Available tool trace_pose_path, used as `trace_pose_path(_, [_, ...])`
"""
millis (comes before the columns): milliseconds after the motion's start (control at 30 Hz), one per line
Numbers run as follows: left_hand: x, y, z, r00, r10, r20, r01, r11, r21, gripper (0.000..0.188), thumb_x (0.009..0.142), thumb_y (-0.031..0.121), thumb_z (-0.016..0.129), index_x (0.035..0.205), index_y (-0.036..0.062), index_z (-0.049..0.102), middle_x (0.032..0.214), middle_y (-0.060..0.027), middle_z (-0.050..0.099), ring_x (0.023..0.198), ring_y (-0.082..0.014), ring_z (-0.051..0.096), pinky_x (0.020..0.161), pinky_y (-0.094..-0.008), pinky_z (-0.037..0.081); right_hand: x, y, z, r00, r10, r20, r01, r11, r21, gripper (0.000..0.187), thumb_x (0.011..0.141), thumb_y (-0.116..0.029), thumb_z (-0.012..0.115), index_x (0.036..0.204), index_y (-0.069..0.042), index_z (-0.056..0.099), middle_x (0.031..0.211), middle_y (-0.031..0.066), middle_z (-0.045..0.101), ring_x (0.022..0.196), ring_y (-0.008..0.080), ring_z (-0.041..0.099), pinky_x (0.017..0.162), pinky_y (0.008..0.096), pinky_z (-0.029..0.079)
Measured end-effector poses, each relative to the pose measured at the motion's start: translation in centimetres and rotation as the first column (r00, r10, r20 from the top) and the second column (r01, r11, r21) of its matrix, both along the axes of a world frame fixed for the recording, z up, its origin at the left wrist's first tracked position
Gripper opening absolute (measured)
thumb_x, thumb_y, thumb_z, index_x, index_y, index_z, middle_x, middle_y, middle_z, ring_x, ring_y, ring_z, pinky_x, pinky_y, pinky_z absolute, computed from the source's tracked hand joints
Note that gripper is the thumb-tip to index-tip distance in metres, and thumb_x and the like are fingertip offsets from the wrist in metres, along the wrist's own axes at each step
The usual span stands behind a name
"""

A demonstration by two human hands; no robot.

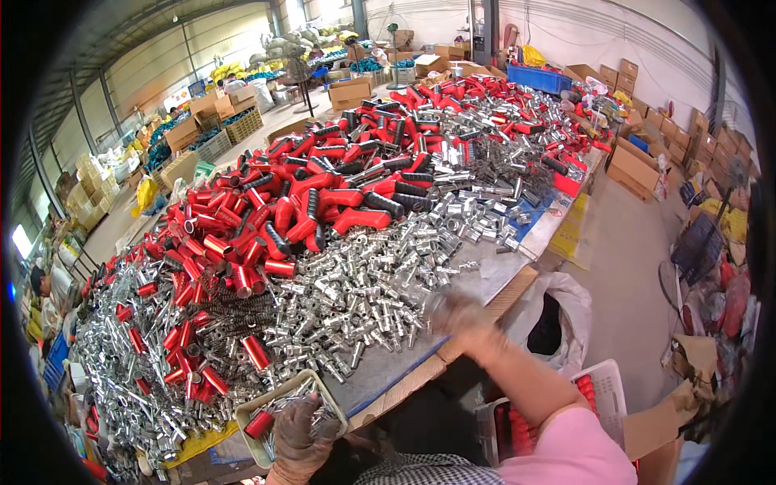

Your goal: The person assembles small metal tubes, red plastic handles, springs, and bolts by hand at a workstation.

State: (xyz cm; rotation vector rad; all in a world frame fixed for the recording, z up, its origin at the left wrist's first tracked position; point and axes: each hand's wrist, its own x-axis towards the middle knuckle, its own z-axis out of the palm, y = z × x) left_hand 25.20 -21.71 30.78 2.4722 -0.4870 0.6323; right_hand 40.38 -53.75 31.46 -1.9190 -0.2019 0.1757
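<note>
**Small tray partly filled, very large piles still on the tabletop**

At about 7 o'clock, nearest to the person, the left hand (301,436) in a work glove is curled on the near edge of a small pale tray (325,394); its fingers are closed on the rim or on the parts there, I cannot tell which. In the tray lie one red tube (259,423) and some silver metal fittings, so it is only partly filled.

At about 5 o'clock the right hand (457,314), also gloved, reaches out over the edge of the silver fittings (356,303). It is blurred, so I cannot tell how far it is open or whether it holds a fitting.

Below the right arm, at 5 o'clock, stands a white basket (602,386) with red pieces inside.

Farther, toward 12 o'clock, the tabletop (493,271) carries a great heap of red handles (339,202) with black grips, more red tubes and springs at 9 o'clock. I judge that the work is far from finished.
</note>
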Motion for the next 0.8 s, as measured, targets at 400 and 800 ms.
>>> trace_pose_path(400, [-0.7, 0.4, -0.2, 0.993, 0.114, -0.010, -0.114, 0.993, -0.007, 0.031, 0.081, 0.022, 0.072, 0.106, 0.0071, 0.062, 0.091, -0.0128, 0.063, 0.086, -0.0334, 0.060, 0.076, -0.0430, 0.047, 14.6, -5.7, -6.9, 0.701, 0.137, 0.700, 0.341, 0.798, -0.498, 0.035, 0.081, -0.012, 0.069, 0.114, -0.003, 0.063, 0.102, 0.0122, 0.066, 0.092, 0.0224, 0.065, 0.068, 0.0236, 0.054])
trace_pose_path(800, [-1.8, -2.0, 2.4, 0.999, 0.007, 0.032, 0.000, 0.975, -0.220, 0.017, 0.082, 0.015, 0.070, 0.096, 0.0068, 0.066, 0.081, -0.0104, 0.065, 0.073, -0.0296, 0.063, 0.068, -0.0388, 0.049, 10.7, -4.2, 1.8, 0.834, -0.530, -0.156, 0.527, 0.680, 0.510, 0.020, 0.084, -0.012, 0.066, 0.098, 0.003, 0.064, 0.077, 0.0042, 0.059, 0.067, 0.0160, 0.058, 0.057, 0.0264, 0.049])
